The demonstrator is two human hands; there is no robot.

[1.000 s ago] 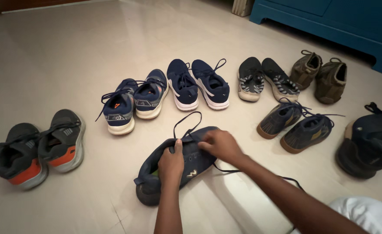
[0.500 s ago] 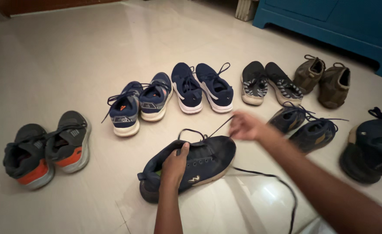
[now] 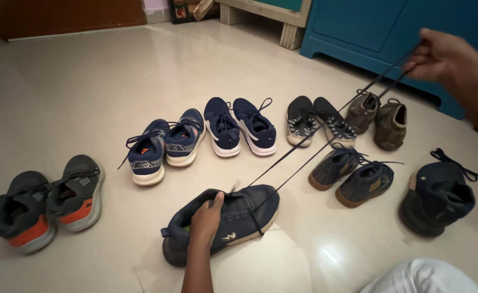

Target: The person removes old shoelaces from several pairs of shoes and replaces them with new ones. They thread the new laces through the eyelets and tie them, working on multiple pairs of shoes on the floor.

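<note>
With the left hand point(image 3: 206, 218) clamped on the dark blue shoe point(image 3: 222, 220) lying on the floor point(image 3: 76, 87) and the right hand point(image 3: 439, 54) pinching both taut ends of its lace point(image 3: 325, 122), I'd pull evenly and keep that shoe pinned down.

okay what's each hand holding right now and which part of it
The left hand grips the dark blue shoe at its collar and tongue, pinning it to the floor. The right hand pinches the shoe's lace near its ends, pulled taut.
</note>
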